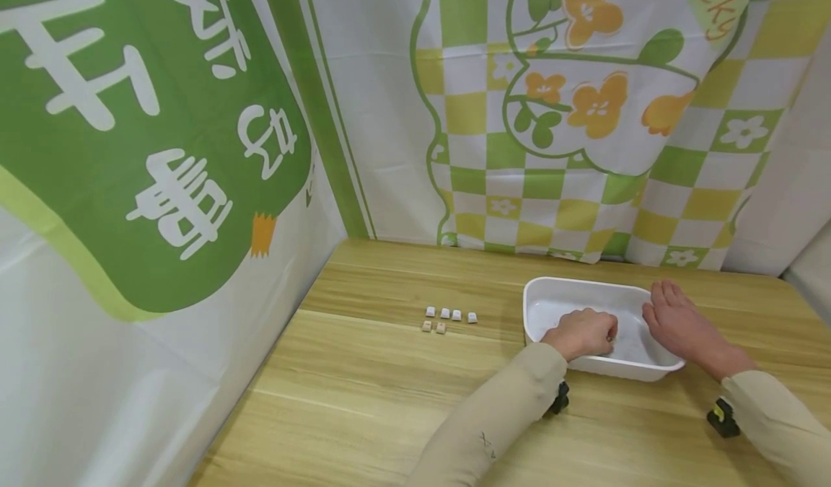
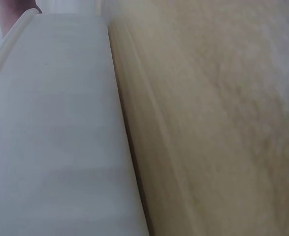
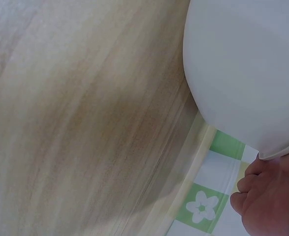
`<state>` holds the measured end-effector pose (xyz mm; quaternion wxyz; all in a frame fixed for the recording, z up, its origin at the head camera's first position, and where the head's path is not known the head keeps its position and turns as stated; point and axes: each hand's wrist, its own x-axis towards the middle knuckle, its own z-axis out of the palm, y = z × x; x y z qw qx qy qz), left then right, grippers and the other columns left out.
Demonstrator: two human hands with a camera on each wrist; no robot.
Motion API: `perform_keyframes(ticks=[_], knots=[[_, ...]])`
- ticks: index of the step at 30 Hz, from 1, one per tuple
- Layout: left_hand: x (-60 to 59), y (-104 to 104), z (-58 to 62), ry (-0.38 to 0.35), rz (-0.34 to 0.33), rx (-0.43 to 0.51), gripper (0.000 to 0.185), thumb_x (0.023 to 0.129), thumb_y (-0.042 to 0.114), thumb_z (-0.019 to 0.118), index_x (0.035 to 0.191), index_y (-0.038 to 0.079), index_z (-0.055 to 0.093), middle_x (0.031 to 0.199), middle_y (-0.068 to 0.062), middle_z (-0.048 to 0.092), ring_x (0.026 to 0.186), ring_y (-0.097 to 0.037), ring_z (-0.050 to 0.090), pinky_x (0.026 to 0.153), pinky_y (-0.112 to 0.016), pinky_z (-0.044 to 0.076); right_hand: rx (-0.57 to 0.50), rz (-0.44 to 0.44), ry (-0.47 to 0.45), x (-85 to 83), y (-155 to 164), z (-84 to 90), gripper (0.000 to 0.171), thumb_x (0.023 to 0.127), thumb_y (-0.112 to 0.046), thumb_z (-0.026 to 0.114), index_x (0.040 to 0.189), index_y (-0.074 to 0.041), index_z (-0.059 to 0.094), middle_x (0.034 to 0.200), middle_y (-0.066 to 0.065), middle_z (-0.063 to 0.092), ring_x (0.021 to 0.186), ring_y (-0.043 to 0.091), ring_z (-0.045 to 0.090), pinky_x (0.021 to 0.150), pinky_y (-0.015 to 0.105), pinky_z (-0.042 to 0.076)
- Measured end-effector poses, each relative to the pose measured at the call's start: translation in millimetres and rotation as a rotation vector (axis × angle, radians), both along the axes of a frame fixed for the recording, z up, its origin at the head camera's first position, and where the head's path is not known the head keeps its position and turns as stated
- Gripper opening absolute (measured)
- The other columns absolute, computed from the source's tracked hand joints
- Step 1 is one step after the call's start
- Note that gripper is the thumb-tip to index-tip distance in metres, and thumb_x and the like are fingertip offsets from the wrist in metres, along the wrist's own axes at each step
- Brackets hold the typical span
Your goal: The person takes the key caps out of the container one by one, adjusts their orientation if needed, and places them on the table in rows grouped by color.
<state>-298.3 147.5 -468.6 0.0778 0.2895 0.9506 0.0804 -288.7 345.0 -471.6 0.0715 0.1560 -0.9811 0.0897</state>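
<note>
A white plastic tray (image 1: 584, 283) sits on the wooden table (image 1: 389, 400) at the right. My left hand (image 1: 582, 333) is inside it, knuckles up and fingers curled down onto the tray floor. What lies under them is hidden. My right hand (image 1: 675, 321) rests along the tray's right rim with its fingers fairly straight. In the right wrist view, its fingertips (image 3: 270, 196) sit by the rim of the tray (image 3: 242, 64). The left wrist view shows only the tray wall (image 2: 50, 137) and the table. Several small square pieces (image 1: 448, 317) lie in two short rows left of the tray.
Green, white and yellow printed cloth (image 1: 584, 112) hangs close behind the table and along its left side (image 1: 130, 148). Bare wood stretches in front of the tray and the small pieces. A black wrist mount (image 1: 723, 416) shows under the right sleeve.
</note>
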Motion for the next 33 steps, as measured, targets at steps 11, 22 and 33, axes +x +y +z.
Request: perform_keyframes(ticks=[11,22,33], knots=[[-0.7,0,-0.5,0.020,0.007,0.037,0.012,0.090,0.039,0.068,0.086,0.030,0.062,0.079,0.016,0.058,0.070,-0.005,0.054,0.057,-0.025,0.042,-0.022,0.005,-0.026,-0.7,1,0.1,0.059,0.106,-0.021,0.029,0.135,0.030,0.025,0.141,0.052,0.022,0.133,0.063,0.024,0.112,0.066,0.021],[-0.9,-9,7.6,0.046,-0.026,0.068,0.015,0.087,0.041,0.070,0.086,0.028,0.061,0.074,0.018,0.058,0.065,0.000,0.052,0.057,-0.019,0.042,-0.011,-0.005,-0.023,1.4,-1,1.9,0.058,0.105,-0.020,0.029,0.133,0.030,0.027,0.139,0.053,0.024,0.130,0.065,0.026,0.108,0.068,0.026],[-4.1,-21,16.9,0.055,-0.068,0.129,0.012,0.086,0.033,0.069,0.088,0.024,0.062,0.078,0.018,0.060,0.068,0.000,0.053,0.057,-0.014,0.042,-0.005,-0.015,-0.025,1.6,-2,2.2,0.057,0.105,-0.020,0.030,0.133,0.030,0.027,0.140,0.053,0.024,0.131,0.064,0.026,0.108,0.067,0.026]])
